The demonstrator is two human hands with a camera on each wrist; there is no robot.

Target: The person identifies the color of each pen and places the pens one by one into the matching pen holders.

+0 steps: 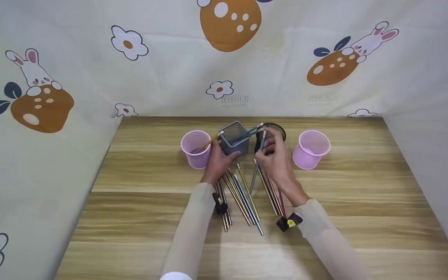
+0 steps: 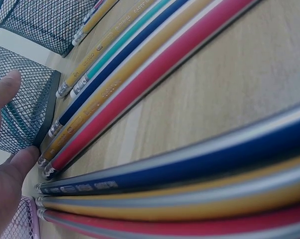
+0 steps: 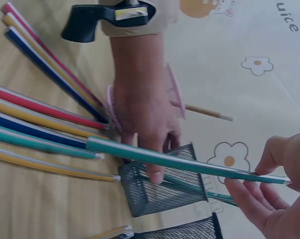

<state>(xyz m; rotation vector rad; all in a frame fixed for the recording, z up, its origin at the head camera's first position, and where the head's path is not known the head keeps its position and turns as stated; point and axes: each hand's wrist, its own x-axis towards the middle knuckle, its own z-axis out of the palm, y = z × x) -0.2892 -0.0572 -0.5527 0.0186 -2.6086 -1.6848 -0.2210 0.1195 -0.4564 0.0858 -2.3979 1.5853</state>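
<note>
My right hand [image 1: 276, 159] pinches a green pencil [image 3: 190, 163] near its eraser end, between thumb and fingers. The pencil slants down over the table in the head view. My left hand [image 1: 218, 161] holds the square dark mesh pencil holder [image 1: 240, 148] low on its near left side, thumb at the front. Inside that holder, green pencils [image 3: 225, 198] lean to the right with their eraser ends past the rim. Below both hands lie loose pencils in several colours, among them a red pencil [image 2: 140, 84] and a blue pencil [image 2: 200, 169].
Left of the square holder stands a pink cup [image 1: 195, 161] with a yellow pencil [image 1: 209, 141] in it. A round black mesh holder [image 1: 282, 132] is partly behind my right hand. Another pink cup [image 1: 305, 157] stands farther right. Patterned cloth [image 1: 169, 77] hangs behind the wooden table [image 1: 142, 217].
</note>
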